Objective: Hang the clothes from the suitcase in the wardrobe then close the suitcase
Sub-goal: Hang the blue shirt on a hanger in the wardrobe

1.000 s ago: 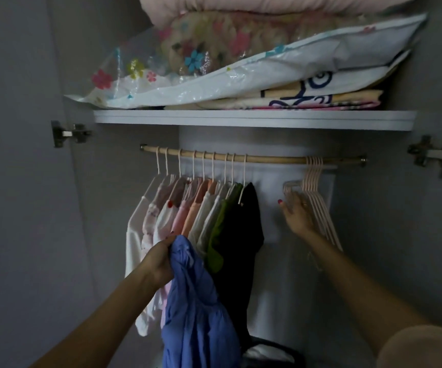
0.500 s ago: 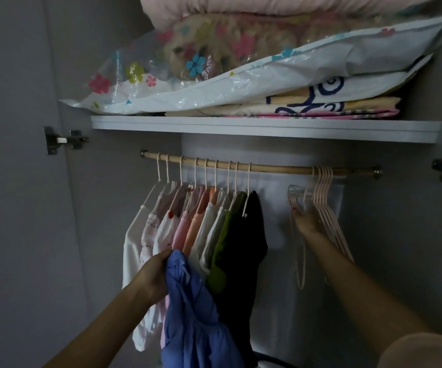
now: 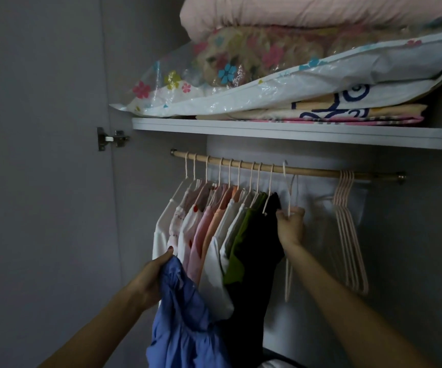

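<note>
My left hand [image 3: 153, 277] grips a bunched blue garment [image 3: 185, 320] that hangs down in front of the hung clothes. My right hand [image 3: 291, 225] pinches an empty pale pink hanger [image 3: 288, 272] just right of the black garment [image 3: 257, 251]; its hook rises past the wooden rail [image 3: 318, 171]. Several garments on hangers fill the rail's left half, from a white top [image 3: 161, 229] to the black one. A bunch of spare pink hangers [image 3: 349, 229] hangs near the rail's right end. The suitcase is out of view.
A white shelf [image 3: 294, 131] above the rail carries bagged floral bedding [image 3: 254, 75] and folded blankets. The open wardrobe door [image 3: 42, 181] with its hinge [image 3: 111, 138] stands on the left. Between my right hand and the spare hangers the rail is bare.
My right hand took one hanger from the spare bunch on the right and carried it left, up beside the black garment. The left hand keeps holding the blue garment.
</note>
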